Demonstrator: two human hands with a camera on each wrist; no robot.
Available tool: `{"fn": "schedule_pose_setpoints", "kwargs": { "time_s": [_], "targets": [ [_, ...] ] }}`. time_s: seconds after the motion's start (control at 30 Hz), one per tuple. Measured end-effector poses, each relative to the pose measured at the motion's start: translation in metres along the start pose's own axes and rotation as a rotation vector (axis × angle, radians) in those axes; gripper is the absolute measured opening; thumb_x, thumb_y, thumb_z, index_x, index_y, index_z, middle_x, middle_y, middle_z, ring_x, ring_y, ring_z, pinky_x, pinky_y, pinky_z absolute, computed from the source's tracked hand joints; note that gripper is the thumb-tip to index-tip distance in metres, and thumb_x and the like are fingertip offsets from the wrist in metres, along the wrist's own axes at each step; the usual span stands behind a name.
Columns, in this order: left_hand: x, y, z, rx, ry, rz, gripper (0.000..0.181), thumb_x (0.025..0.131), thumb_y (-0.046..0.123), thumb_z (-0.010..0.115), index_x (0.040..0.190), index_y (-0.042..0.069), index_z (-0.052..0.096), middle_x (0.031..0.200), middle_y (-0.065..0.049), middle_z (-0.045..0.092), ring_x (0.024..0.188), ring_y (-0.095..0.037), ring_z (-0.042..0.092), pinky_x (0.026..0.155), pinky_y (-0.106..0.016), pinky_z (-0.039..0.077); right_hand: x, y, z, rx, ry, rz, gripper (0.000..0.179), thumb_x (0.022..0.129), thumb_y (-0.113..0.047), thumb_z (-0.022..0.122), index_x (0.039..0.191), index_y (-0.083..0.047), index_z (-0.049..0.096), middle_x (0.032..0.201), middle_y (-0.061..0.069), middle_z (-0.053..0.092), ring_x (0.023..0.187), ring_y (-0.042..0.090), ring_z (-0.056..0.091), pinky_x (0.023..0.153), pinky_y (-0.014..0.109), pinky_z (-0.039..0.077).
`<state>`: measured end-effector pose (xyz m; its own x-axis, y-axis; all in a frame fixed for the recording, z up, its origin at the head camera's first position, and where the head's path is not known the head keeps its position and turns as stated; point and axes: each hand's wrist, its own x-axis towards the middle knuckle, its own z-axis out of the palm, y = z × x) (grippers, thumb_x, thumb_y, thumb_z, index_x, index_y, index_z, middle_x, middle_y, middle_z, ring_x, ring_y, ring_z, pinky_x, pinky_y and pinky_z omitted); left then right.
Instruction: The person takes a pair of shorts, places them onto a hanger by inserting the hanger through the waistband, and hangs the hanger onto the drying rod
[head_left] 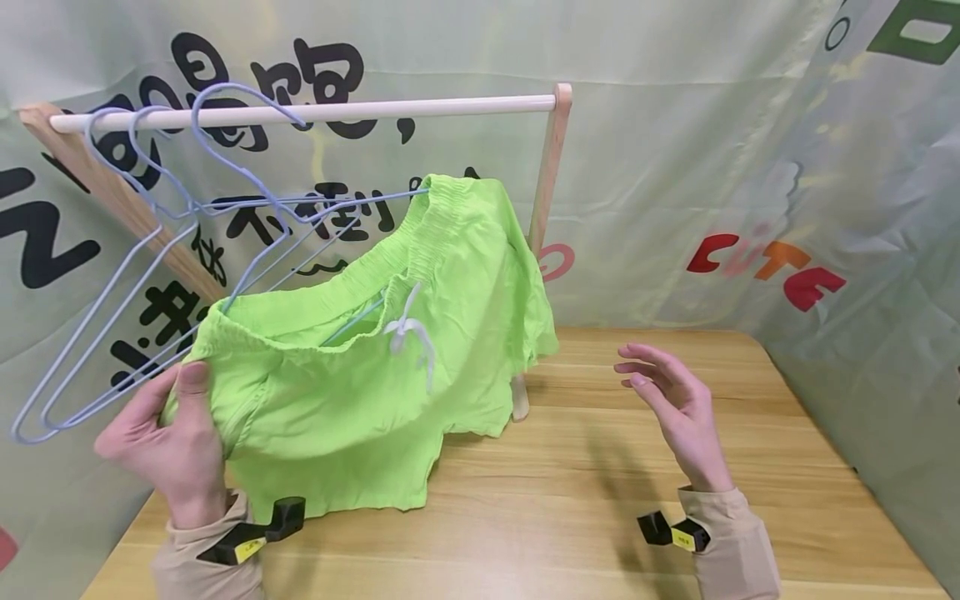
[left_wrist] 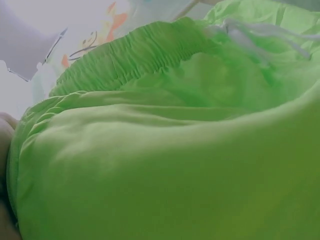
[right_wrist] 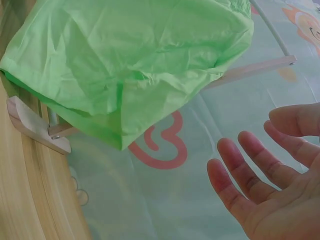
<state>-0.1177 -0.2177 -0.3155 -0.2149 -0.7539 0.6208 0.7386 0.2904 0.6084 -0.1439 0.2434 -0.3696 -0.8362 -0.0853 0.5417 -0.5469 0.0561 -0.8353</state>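
Bright green shorts (head_left: pixel 337 408) with a gathered waistband and a white drawstring bow (head_left: pixel 405 329) hang on a pale blue hanger (head_left: pixel 258 179), which runs through the waist opening. The hanger's hook is at the rod in the head view. My left hand (head_left: pixel 176 433) grips the left side of the shorts just below the waistband, thumb in front. In the left wrist view the green cloth (left_wrist: pixel 150 165) fills most of the picture. My right hand (head_left: pixel 678 408) is in the air right of the shorts, fingers loosely bent, touching nothing; the right wrist view shows its spread fingers (right_wrist: pixel 230 170).
Two more blue hangers (head_left: pixel 97 321) hang at the left of the white rod (head_left: pixel 420 108). Wooden posts (head_left: pixel 551 167) hold up the rod. Below is a wooden table (head_left: pixel 525 517), with a printed curtain (head_left: pixel 675 167) behind it.
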Motion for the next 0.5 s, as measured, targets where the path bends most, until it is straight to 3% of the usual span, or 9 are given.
{"fn": "schedule_pose_setpoints", "kwargs": {
  "time_s": [0.23,0.5],
  "targets": [
    [-0.006,0.007,0.005,0.039,0.022,0.025,0.014,0.075,0.006,0.087,0.078,-0.004,0.077,0.078,0.007,0.078,0.07,-0.001,0.073,0.081,-0.017,0.056,0.0,0.001,0.0,0.007,-0.005,-0.004,0.038,0.1,0.007,0.051,0.137,0.014,0.049,0.129,-0.003,0.066,0.113,0.013,0.066,0.095,0.019,0.055],
    [-0.021,0.013,0.018,0.076,0.031,0.125,0.023,0.075,0.002,0.086,0.078,-0.016,0.072,0.077,0.011,0.076,0.061,0.005,0.067,0.073,-0.012,0.055,0.0,0.0,0.001,0.0,0.0,0.013,0.038,0.1,0.006,0.052,0.137,0.013,0.049,0.128,-0.006,0.067,0.113,0.012,0.066,0.094,0.018,0.054]
  ]
}}
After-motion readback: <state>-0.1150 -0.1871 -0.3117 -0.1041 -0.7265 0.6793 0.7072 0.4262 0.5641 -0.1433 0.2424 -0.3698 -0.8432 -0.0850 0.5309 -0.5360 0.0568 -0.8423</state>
